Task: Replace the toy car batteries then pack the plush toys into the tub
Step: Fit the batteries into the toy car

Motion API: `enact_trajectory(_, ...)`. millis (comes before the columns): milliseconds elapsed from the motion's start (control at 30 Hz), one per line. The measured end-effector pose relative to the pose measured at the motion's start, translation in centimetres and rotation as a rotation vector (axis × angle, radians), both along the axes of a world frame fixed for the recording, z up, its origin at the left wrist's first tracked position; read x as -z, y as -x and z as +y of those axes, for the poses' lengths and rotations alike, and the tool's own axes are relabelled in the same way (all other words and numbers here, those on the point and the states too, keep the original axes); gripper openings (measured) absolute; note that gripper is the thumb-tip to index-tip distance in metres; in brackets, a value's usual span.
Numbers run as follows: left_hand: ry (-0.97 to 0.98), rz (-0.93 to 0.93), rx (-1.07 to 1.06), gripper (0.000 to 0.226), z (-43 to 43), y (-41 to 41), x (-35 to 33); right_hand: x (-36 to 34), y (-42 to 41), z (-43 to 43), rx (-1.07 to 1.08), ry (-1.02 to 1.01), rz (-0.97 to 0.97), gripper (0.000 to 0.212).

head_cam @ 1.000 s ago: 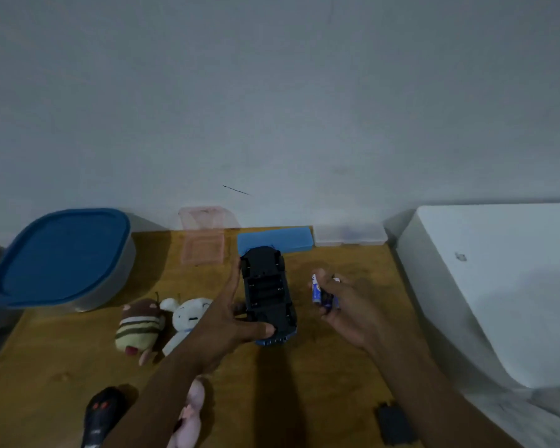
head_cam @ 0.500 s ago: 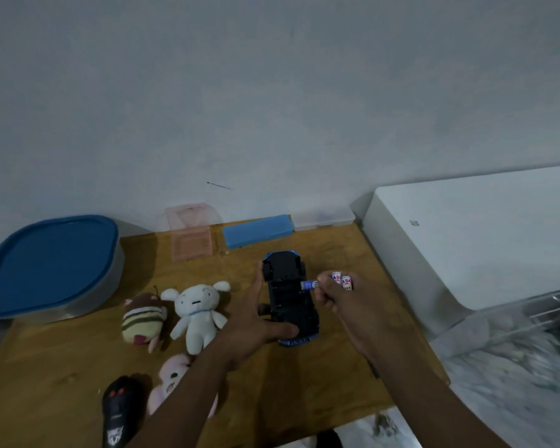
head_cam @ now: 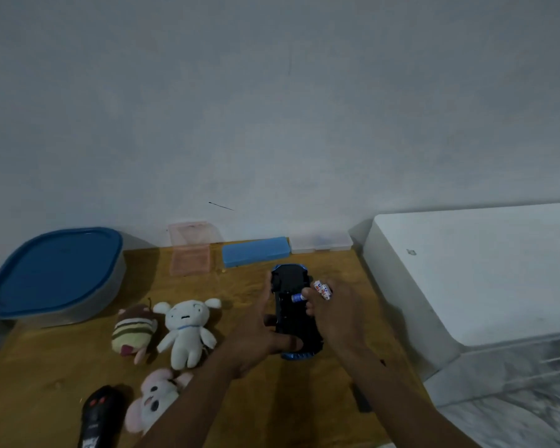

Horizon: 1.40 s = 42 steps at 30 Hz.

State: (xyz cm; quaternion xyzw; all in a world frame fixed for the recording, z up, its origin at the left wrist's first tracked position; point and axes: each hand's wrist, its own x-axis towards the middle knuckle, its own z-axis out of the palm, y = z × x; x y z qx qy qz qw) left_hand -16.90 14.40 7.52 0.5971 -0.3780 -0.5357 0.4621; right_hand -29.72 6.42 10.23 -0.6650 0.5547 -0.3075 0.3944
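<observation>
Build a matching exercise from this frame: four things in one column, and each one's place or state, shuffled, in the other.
Things:
1. toy car
2. tub
3. white plush
4. blue battery

States:
A. lid on, far left of the table
B. pinched by the right hand
C. underside up, held by the left hand
D. lying beside the striped plush

Pairs: 1-C, 2-A, 3-D, 4-B

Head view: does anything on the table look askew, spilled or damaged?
Nothing spilled or damaged. Only the toy car lies underside up, held by the left hand while the right hand pinches batteries over it, which fits a battery change.
</observation>
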Motion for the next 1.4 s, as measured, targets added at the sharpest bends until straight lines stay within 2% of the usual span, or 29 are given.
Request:
enact_trajectory(67, -0.001, -0.006, -0.005, 0.124, -0.3, 0.5, -0.1, 0.2, 0.0, -0.3, -0.015, 0.047, 0.082, 0.009)
enact_trajectory(233, -0.003, -0.056, 0.008, 0.125, -0.7, 1.0, -0.4, -1.0, -0.5, 0.1, -0.113, 0.101, 0.272, 0.024)
enact_trajectory(367, 0.007, -0.082, -0.001, 0.126, -0.5, 0.6, -0.5, -1.3, -0.7, -0.1, -0.170, 0.015, 0.232, 0.021)
enact_trajectory(533, 0.015, -0.069, -0.022, 0.126, -0.3, 0.4, -0.3, -1.3, -1.7, 0.9, -0.244, 0.094, 0.291, 0.021)
enact_trajectory(600, 0.021, -0.061, -0.016, 0.126, -0.4, 0.1, -0.3, -1.5, -2.4, 1.1, -0.212, 0.083, 0.282, 0.020)
enact_trajectory(733, -0.024, -0.069, 0.037, 0.129, -0.3, -0.8, -0.6, -2.3, -1.6, 0.0, -0.094, -0.194, -0.004, 0.016)
enact_trajectory(867, -0.066, -0.068, 0.096, 0.130, -0.2, -1.5, -0.5, -3.1, 0.8, -1.2, -0.117, -0.533, -0.286, 0.029)
enact_trajectory(967, -0.099, -0.031, 0.095, 0.130, -0.3, -1.9, -0.1, -3.4, 2.2, -2.3, -0.124, -0.781, -0.530, 0.020)
enact_trajectory(1100, -0.133, 0.062, 0.088, 0.129, -0.5, -2.0, 0.0, -4.1, 3.4, -2.6, -0.185, -0.872, -0.711, 0.020)
enact_trajectory(1167, -0.139, 0.072, 0.108, 0.128, -0.6, -1.8, -0.1, -4.0, 3.9, -2.8, -0.240, -0.851, -0.694, 0.021)
enact_trajectory(1300, -0.161, 0.113, 0.126, 0.125, -0.8, -1.6, -0.4, -3.5, 4.0, -3.2, -0.298, -0.648, -0.417, 0.019)
enact_trajectory(1400, -0.160, 0.120, 0.141, 0.124, -0.9, -1.7, -0.7, -3.2, 3.8, -3.6, -0.283, -0.560, -0.343, 0.016)
